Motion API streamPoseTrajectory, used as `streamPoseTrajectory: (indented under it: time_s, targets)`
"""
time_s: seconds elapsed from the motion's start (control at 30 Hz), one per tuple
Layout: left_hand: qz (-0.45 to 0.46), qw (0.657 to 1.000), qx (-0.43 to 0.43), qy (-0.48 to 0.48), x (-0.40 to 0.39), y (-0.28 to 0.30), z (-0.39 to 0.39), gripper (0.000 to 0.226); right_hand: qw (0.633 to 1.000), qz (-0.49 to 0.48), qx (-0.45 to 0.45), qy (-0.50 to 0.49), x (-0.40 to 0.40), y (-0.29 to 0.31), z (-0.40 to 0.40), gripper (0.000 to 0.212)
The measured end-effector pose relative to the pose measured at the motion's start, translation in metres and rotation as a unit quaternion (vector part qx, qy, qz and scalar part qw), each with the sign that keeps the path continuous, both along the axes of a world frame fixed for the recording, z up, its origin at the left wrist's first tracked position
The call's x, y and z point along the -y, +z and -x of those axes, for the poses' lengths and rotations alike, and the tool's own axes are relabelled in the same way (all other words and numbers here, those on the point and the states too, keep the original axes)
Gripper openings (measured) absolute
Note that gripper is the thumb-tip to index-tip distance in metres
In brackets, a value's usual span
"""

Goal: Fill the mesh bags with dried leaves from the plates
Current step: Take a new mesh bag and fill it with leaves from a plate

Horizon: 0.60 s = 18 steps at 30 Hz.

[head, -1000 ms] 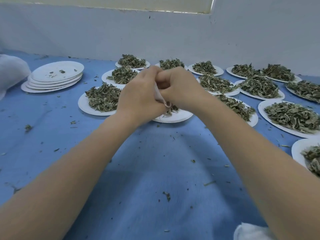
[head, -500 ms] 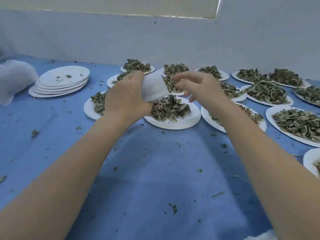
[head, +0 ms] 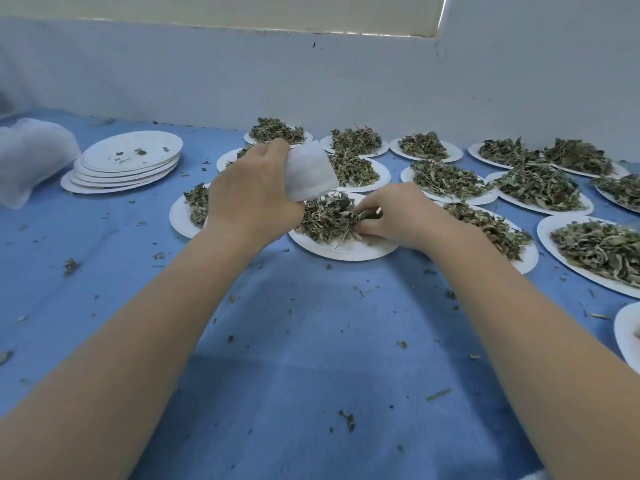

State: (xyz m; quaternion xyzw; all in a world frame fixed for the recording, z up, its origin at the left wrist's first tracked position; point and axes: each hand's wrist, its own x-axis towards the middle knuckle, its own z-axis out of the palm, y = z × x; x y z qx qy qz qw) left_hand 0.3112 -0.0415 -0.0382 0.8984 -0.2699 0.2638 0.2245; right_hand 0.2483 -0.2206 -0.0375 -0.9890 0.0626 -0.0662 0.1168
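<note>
Left hand (head: 252,199) grips small white mesh bag (head: 310,173) above the near round white paper plate (head: 343,249), ready for filling. Right hand (head: 398,216) fingers (head: 369,216) pinch dried green leaves (head: 327,218) heaped on that plate, blue-cloth worktop (head: 311,341) beneath.

Head view, close, angled down at table (head: 311,341).
</note>
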Motion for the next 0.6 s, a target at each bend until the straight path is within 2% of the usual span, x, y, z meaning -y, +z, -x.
streamPoseTrajectory:
  time_s: [0.1,0.37,0.6]
  targets:
    - [-0.027,1.000,-0.003,0.002,0.001,-0.001,0.002,0.039,0.999,-0.006,0.032,-0.001,0.002,0.009,0.006,0.022]
    - [-0.095,0.995,0.000,0.006,0.004,-0.002,0.006,0.038,0.990,0.014,0.139,0.030,0.013,0.036,0.010,0.014]
    - [-0.078,0.997,-0.010,-0.003,0.005,-0.006,0.003,0.036,0.973,-0.063,0.206,0.080,0.005,0.038,0.012,0.017]
